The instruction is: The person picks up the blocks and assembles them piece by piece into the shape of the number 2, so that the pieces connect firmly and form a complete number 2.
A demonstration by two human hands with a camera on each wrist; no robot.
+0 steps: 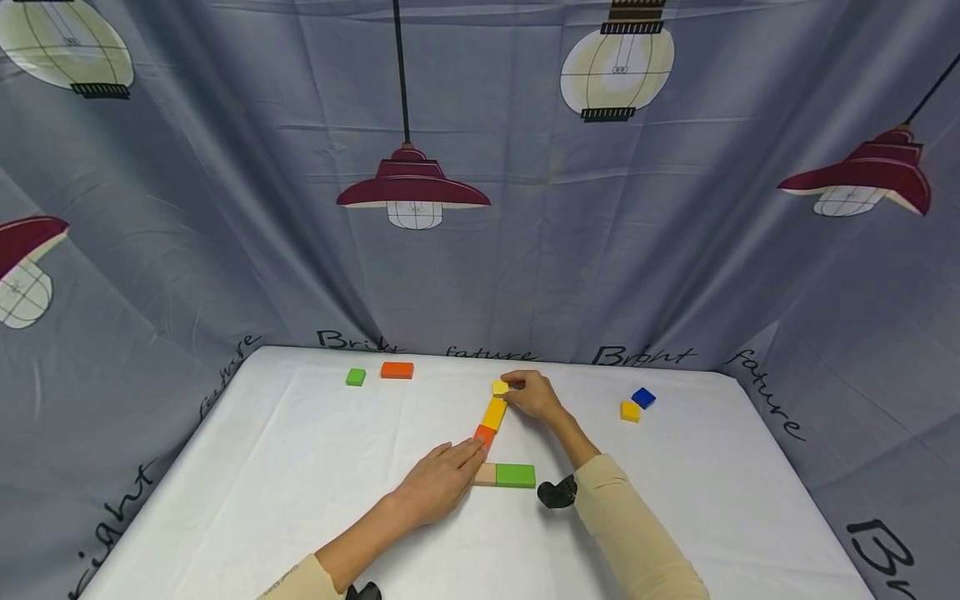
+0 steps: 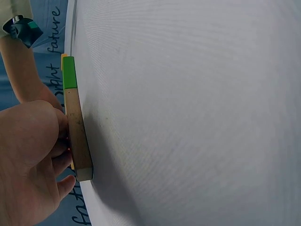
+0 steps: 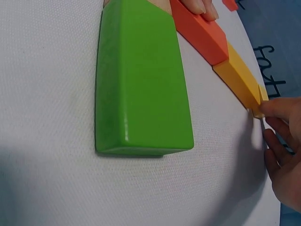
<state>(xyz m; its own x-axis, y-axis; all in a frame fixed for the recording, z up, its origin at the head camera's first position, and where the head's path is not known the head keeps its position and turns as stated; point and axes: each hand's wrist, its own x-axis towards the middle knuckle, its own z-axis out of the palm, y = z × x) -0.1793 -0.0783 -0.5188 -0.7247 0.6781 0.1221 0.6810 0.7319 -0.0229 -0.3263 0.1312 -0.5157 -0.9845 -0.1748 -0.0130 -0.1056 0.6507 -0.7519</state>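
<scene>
My right hand (image 1: 534, 393) pinches a small yellow block (image 1: 499, 387) between thumb and fingers, at the far end of a longer yellow block (image 1: 493, 414). That longer block joins end to end with an orange block (image 1: 484, 434), making a slanting row. With straight fingers, my left hand (image 1: 446, 479) rests on the orange block's near end; fingertips show on it in the right wrist view. A plain wooden block (image 2: 79, 136), partly hidden under the left hand in the head view, lies end to end with a green block (image 1: 515, 476) across the near side.
Toward the back left lie a small green block (image 1: 356, 377) and an orange block (image 1: 397, 370). A blue block (image 1: 643, 397) and a small yellow cube (image 1: 630, 412) sit close together on the right. A white cloth covers the table (image 1: 300, 467); a printed grey curtain (image 1: 480, 275) hangs behind.
</scene>
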